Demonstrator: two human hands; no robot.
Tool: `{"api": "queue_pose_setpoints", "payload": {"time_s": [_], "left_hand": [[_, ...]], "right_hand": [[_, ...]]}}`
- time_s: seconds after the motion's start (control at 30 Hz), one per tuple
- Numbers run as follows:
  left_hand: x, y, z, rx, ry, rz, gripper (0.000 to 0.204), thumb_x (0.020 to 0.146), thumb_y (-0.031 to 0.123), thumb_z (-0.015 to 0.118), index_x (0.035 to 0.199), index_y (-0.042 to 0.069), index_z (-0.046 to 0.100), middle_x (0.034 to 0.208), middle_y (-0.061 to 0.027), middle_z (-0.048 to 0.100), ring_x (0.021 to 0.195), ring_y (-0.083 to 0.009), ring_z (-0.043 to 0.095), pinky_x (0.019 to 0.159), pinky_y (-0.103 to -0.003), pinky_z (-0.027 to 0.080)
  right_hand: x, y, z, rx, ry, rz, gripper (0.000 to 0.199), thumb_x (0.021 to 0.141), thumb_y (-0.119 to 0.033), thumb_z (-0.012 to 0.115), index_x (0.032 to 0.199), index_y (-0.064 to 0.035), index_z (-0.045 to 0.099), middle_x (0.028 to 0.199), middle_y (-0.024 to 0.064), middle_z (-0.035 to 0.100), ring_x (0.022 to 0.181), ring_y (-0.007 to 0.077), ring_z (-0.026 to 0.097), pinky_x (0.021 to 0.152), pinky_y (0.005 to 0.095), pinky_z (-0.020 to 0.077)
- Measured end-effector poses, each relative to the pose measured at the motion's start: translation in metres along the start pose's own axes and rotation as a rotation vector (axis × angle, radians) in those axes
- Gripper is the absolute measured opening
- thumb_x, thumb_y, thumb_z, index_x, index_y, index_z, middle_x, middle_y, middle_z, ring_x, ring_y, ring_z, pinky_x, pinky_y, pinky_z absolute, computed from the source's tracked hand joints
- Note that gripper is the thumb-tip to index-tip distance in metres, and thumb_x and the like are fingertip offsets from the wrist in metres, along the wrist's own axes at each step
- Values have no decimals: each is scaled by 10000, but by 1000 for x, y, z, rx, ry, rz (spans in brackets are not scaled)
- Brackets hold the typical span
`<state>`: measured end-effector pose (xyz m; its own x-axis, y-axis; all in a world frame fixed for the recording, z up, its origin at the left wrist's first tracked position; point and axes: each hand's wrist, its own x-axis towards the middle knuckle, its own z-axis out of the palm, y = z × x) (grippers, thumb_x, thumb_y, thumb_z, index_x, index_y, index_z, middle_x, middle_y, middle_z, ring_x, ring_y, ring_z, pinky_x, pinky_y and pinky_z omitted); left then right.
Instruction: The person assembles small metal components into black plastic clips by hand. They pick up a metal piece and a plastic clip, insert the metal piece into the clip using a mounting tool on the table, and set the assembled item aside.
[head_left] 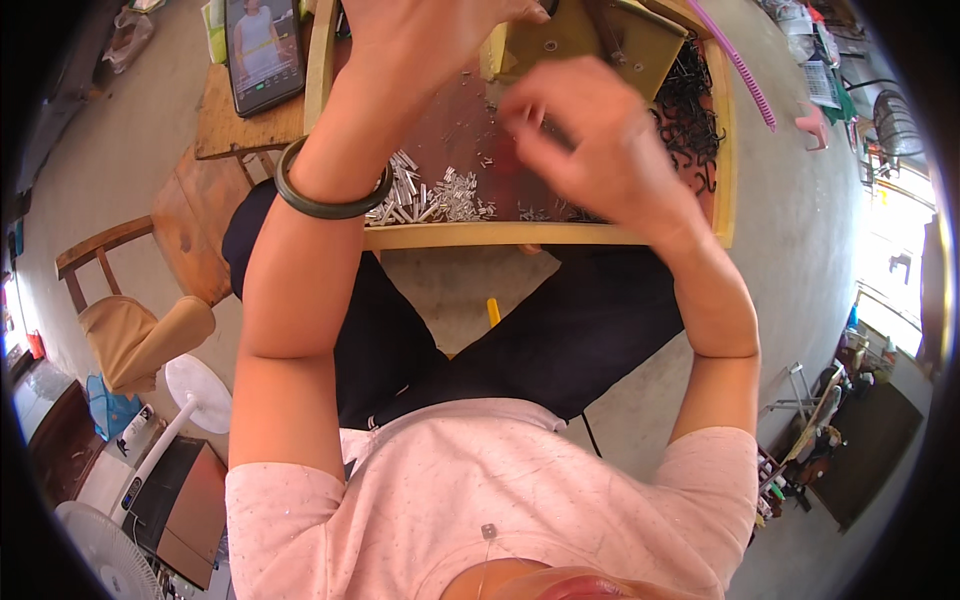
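My left hand, with a dark bangle at its wrist, reaches to the top edge beside a yellow-green metal fixture. Its fingers are partly cut off, so any grip is hidden. Lower and to the right, my right hand hovers over the wood-rimmed tray, thumb and forefinger bent near each other; motion smears the fingertips. Small silvery metal pieces, some like short tubes, lie heaped in the tray near its front rim. Black hook-shaped pieces are piled along its right side.
A phone leans at the upper left, next to a wooden stool. A wooden chair stands on the left, white fans at lower left. A pink-purple coiled strip runs past the tray's right corner. My knees are beneath the tray.
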<state>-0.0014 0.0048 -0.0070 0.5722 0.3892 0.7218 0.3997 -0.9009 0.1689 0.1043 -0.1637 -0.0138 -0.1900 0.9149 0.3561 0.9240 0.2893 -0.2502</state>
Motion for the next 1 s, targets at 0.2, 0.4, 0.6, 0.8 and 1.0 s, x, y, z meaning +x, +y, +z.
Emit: {"api": "queue_pose_setpoints", "payload": {"time_s": [0.2,0.4,0.6,0.8,1.0], "left_hand": [[1,6,4,39,-39,-76,510,580,368,950,860,84,633,888,-79,684,957,-277,660,903,-398,437],[3,6,1,-6,-108,-117,491,585,381,944,827,99,623,851,-59,672,923,-250,660,896,-381,440],[2,3,4,6,-37,-65,477,584,364,940,831,108,624,840,-49,665,898,-237,655,889,-376,436],[2,5,2,-41,-55,-74,488,579,378,932,850,109,629,839,-40,664,917,-239,655,878,-381,439],[1,3,3,-12,-42,-59,489,589,404,918,849,108,629,837,-39,660,902,-230,650,874,-372,432]], "right_hand": [[40,39,-21,547,470,495,72,871,19,684,941,2,679,909,95,707,917,217,695,838,339,536],[48,54,-12,-45,542,22,123,809,47,696,906,-14,655,1100,158,658,952,318,658,843,385,530],[52,60,-6,-136,540,-39,148,786,60,694,903,-17,644,1204,173,634,1046,349,642,906,424,527],[53,58,-5,-164,519,-29,162,785,62,683,920,-14,637,1212,182,639,1086,365,646,923,441,529],[52,55,-9,-188,503,-33,163,794,63,684,929,-13,632,1180,191,649,1062,381,652,920,452,528]]}}
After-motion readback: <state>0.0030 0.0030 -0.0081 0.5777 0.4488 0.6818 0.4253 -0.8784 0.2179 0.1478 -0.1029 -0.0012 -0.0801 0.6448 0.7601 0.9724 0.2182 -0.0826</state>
